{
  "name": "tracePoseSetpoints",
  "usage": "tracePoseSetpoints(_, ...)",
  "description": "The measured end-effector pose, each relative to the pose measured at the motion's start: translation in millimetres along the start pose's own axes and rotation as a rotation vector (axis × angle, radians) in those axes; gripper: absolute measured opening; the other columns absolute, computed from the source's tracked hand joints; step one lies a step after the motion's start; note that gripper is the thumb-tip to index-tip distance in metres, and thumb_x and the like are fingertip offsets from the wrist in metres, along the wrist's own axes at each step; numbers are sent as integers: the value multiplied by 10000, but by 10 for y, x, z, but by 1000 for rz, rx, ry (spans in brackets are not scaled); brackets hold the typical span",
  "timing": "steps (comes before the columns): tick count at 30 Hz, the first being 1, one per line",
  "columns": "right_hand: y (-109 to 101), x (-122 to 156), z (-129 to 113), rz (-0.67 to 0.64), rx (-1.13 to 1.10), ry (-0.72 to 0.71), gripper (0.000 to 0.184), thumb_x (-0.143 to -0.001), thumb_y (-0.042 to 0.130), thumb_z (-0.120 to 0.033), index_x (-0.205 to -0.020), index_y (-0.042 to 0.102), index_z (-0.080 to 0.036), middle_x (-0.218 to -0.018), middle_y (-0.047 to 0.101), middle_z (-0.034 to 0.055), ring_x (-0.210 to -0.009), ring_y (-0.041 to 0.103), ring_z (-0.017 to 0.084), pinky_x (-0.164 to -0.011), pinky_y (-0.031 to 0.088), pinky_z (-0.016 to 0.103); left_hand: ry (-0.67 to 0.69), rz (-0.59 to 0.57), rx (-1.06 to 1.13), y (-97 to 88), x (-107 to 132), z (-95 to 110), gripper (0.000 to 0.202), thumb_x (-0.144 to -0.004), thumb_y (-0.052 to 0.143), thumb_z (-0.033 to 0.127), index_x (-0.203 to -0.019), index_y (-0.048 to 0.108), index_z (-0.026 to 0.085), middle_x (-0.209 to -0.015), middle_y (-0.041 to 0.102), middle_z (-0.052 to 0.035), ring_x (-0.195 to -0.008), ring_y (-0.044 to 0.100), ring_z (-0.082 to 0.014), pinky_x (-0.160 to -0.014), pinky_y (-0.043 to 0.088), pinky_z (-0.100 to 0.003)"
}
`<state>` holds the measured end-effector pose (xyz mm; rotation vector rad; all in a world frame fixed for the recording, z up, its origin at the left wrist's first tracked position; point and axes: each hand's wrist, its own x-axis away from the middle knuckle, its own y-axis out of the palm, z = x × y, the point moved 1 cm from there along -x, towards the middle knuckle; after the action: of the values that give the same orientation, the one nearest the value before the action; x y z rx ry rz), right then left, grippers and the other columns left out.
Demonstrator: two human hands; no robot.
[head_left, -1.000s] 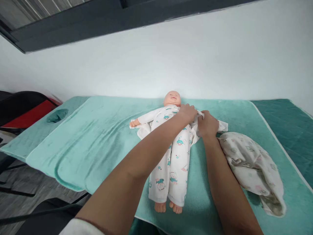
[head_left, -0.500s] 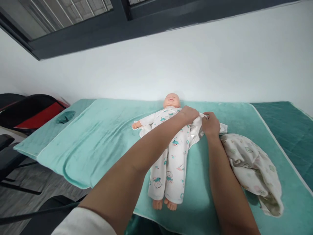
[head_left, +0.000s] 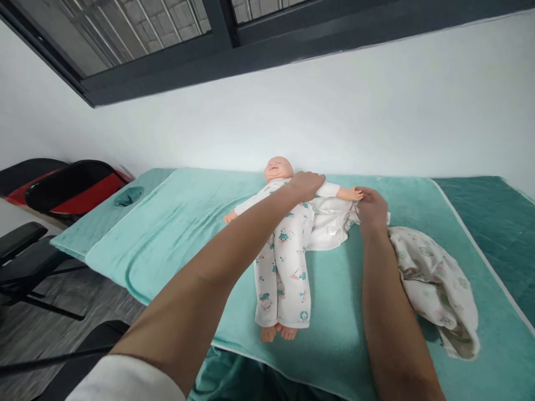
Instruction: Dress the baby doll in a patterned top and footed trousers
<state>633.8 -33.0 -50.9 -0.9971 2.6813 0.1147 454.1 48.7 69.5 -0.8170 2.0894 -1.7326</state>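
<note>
A baby doll (head_left: 279, 167) lies on its back on a teal towel (head_left: 175, 223), dressed in a white printed romper (head_left: 284, 267). My left hand (head_left: 307, 184) rests on the doll's chest by the shoulder, fingers curled on the cloth. My right hand (head_left: 371, 206) holds the doll's outstretched arm near its small hand (head_left: 355, 194), fingers closed round the sleeve end. An open flap of the white garment (head_left: 330, 223) lies spread beside the doll's body.
A crumpled printed cloth (head_left: 434, 284) lies to the right of my forearm. A darker green mat (head_left: 489, 217) covers the far right. Black and red folding chairs (head_left: 62, 192) stand at the left beside the table, and a window frame (head_left: 217, 33) runs above.
The doll's arm has come out through the sleeve and now stretches to the right. My right hand moved right along it; my left hand shifted up to the shoulder. The view tilted up.
</note>
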Motion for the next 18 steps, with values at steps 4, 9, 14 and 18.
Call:
tracePoseSetpoints(4,-71,85,-212,305,-101,-225,459,-618,386,-132,-1015,608,-197,-1075,670,64,-1118,640,192,-1068,458,440,13,17,80,91,-150,206,443,-849,523,87,-1288,531,141,-1172,672,-159,-1072,661,-290,-834,507,-377)
tracePoseSetpoints(9,211,448,-434,40,110,-445,489,-732,403,-90,-1131,659,-211,-1174,668,67,-1165,605,208,-1072,458,448,22,-50,142,170,-208,453,418,-889,532,160,-1306,542,131,-1288,620,-167,-1204,596,-315,-961,487,-442)
tracePoseSetpoints(14,525,703,-379,-200,139,-264,386,-937,472,-299,-1295,592,-221,-1340,612,98,-1271,551,238,-1125,409,484,28,92,341,181,366,77,287,-949,487,340,-1067,683,166,-1188,679,-117,-1164,612,-282,-983,489,-410)
tracePoseSetpoints(18,626,798,-409,-380,155,-207,426,-945,538,-450,-1309,598,-236,-1376,599,114,-1310,522,260,-1149,378,498,-106,460,793,558,877,-399,365,-996,422,418,-1234,635,241,-1336,648,-51,-1278,561,-211,-1108,433,-366)
